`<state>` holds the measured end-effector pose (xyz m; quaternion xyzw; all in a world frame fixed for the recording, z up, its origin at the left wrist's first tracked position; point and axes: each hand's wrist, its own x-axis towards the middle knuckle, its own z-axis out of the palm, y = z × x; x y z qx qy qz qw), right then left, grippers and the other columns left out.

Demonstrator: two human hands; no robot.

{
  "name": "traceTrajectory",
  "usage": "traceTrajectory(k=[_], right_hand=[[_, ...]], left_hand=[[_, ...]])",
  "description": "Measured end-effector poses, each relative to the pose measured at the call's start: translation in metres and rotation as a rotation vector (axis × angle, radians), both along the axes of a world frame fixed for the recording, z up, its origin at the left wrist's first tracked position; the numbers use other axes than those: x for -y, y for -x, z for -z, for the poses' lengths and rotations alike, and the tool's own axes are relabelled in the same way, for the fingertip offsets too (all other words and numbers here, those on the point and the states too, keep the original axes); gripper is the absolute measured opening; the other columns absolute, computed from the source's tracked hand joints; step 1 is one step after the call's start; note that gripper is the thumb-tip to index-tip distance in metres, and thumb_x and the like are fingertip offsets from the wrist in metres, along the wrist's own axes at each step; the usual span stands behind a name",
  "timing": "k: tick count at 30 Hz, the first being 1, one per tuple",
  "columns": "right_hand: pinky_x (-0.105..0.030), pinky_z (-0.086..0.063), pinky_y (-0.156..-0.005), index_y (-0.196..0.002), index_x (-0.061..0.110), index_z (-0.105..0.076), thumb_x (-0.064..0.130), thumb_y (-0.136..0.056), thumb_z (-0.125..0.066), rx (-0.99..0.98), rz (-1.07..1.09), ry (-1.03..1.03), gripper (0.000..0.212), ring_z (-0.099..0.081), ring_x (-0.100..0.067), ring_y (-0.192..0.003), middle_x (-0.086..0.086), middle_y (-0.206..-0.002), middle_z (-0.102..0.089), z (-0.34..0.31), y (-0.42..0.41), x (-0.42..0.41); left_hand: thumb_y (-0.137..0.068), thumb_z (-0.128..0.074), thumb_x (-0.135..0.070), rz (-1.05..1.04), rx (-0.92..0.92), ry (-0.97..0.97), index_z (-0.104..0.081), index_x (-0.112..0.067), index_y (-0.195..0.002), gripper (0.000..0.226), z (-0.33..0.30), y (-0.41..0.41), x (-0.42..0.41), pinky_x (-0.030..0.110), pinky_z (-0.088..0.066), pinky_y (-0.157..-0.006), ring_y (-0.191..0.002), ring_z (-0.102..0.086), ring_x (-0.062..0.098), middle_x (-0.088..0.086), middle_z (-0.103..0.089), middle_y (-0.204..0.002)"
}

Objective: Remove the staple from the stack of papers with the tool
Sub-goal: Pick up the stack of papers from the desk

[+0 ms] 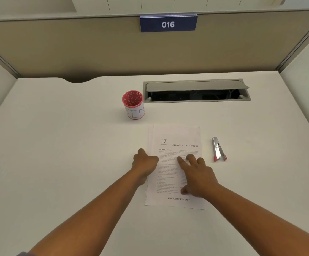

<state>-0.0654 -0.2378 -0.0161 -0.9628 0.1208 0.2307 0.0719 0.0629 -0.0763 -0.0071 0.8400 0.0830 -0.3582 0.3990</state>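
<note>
A stack of printed papers [175, 137] lies on the white desk [57, 145], its top page headed "17 Diseases of the Vitreous". The staple itself is too small to make out. My left hand [145, 163] rests at the stack's left edge with fingers curled, thumb up, holding nothing. My right hand [196, 172] lies flat on the page's middle with fingers spread. A metal staple remover [218, 149] with pink tips lies on the desk to the right of the papers, apart from both hands.
A red mesh cup [133, 104] with a white paper label stands behind the papers to the left. A grey cable hatch [196, 90] is open at the back of the desk. Beige partition walls with a "016" sign [168, 24] enclose the desk.
</note>
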Motion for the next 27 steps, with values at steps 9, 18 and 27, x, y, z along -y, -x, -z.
traceTrajectory(k=[9,18,27], right_hand=[[-0.044,-0.056,-0.085,-0.157,0.027,-0.011,0.054,-0.065,-0.086,-0.029,-0.011,-0.003,0.122,-0.029,-0.035,-0.135,-0.007,-0.161,-0.013,0.004,-0.009,-0.001],[-0.048,-0.039,-0.112,-0.157,0.026,-0.025,0.060,-0.096,-0.049,0.026,0.116,-0.244,0.074,-0.023,-0.031,-0.146,-0.003,-0.165,-0.020,-0.007,-0.010,-0.001],[-0.045,-0.057,-0.095,-0.128,0.025,-0.064,0.050,-0.091,-0.065,0.125,0.710,-1.345,0.044,-0.073,-0.021,-0.108,-0.001,-0.121,-0.074,-0.049,-0.047,-0.014]], left_hand=[[-0.085,-0.070,-0.034,-0.124,-0.042,-0.020,-0.053,-0.020,-0.110,0.033,0.005,-0.005,0.011,0.036,-0.053,-0.084,-0.115,-0.049,0.027,0.003,-0.041,-0.124],[-0.086,-0.069,-0.014,-0.157,0.141,0.294,-0.045,-0.032,-0.120,0.046,0.000,0.013,0.004,0.031,-0.059,-0.075,-0.095,-0.069,0.011,-0.011,-0.067,-0.110],[-0.074,-0.075,-0.035,0.235,0.066,0.493,-0.039,-0.072,-0.110,0.063,-0.033,0.046,0.013,0.018,-0.058,-0.070,-0.094,-0.071,0.003,-0.027,-0.066,-0.102]])
